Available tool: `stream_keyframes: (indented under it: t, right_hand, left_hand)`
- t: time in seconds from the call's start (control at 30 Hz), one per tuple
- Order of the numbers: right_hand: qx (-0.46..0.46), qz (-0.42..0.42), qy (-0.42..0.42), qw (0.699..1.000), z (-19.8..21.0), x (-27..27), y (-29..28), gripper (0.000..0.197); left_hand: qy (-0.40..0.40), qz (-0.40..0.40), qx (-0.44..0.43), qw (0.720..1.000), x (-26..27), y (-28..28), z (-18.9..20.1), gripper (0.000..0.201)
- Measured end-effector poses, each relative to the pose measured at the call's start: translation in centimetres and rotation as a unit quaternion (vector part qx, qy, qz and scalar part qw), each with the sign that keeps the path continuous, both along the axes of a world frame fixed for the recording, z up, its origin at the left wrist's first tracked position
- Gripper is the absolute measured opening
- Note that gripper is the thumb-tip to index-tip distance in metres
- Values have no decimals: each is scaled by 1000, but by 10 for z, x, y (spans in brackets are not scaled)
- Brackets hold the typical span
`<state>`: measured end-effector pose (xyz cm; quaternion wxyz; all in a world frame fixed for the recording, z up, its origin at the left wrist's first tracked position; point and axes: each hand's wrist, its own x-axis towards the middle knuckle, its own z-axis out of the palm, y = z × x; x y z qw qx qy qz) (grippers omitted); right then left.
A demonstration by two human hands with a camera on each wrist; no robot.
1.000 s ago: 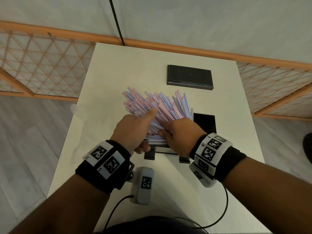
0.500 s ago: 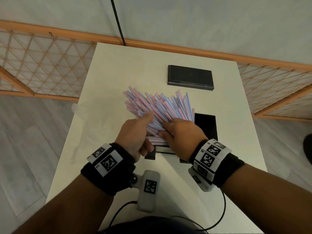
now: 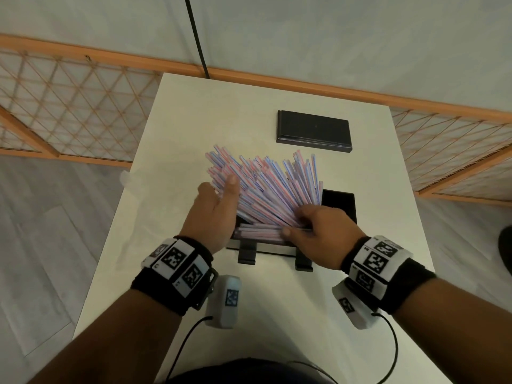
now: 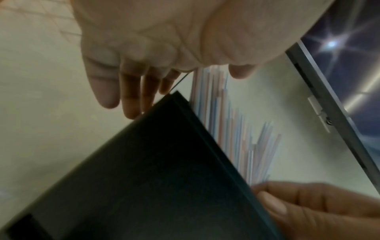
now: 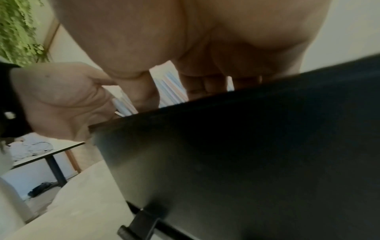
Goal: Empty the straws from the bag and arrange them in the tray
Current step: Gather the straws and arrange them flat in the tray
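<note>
A thick bundle of pink, blue and white striped straws (image 3: 271,189) fans out up and to the left from the black tray (image 3: 342,202) at the table's middle. A few straws lie flat along the tray's near edge. My left hand (image 3: 220,200) is flat with straight fingers against the fan's left side, thumb on top. My right hand (image 3: 310,223) pinches the straws' near ends over the tray. The left wrist view shows the straight fingers (image 4: 127,91), the straws (image 4: 230,129) and the tray's wall (image 4: 154,178). The right wrist view shows the curled fingers (image 5: 205,84) above the tray (image 5: 246,146).
A second flat black tray (image 3: 314,133) lies at the far side of the white table (image 3: 180,120). Something clear and faint sits at the table's left edge (image 3: 124,177). Wooden lattice screens (image 3: 69,106) stand left and right of the table. Cables hang near my body.
My left hand has let go of the bundle and opened flat against its left side. My right hand keeps hold of the near ends, and the fan has spread a little wider.
</note>
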<state>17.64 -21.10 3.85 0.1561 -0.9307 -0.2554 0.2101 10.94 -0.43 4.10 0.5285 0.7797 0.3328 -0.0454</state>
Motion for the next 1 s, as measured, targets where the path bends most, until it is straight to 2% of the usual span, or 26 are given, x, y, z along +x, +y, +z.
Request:
stream_keyframes:
  t: [0.07,0.13,0.23,0.3,0.43,0.53,0.6,0.77,0.9,1.0]
  right_hand:
    - [30,29,6,999,-3,-5,7,30]
    - [44,36,0,998,-4,-6,13,28]
    - [36,31,2,999,-6,-4,18,30]
    - [33,46,9,998,-8,-5,23,31]
    - [36,62,24,997,-3,-1,31,34]
    - [14,80,46,996,4,3,34,31]
    - [-32,99,72,992,8,6,37,31]
    - [-128,141,115,975,20,20,43,43]
    - [-131,151,169,965,27,28,45,53]
    - [-114,159,163,967,21,29,44,52]
  left_hand:
    - [3,-12,-32,999,2,-4,-1,78]
    - [-9,8,-36,999,3,-6,-3,72]
    - [-37,30,52,998,2,-4,-5,55]
    - [-52,13,115,992,0,-2,-7,48]
    - [-91,-31,170,981,0,-4,-4,42]
    - [-91,-46,177,979,1,-8,0,40]
    - [-92,-52,189,976,2,-11,1,42]
    - [-107,-27,217,970,1,-18,2,47]
    - [-122,-5,216,969,1,-19,-1,47]
    - [-149,9,193,970,1,-17,-6,44]
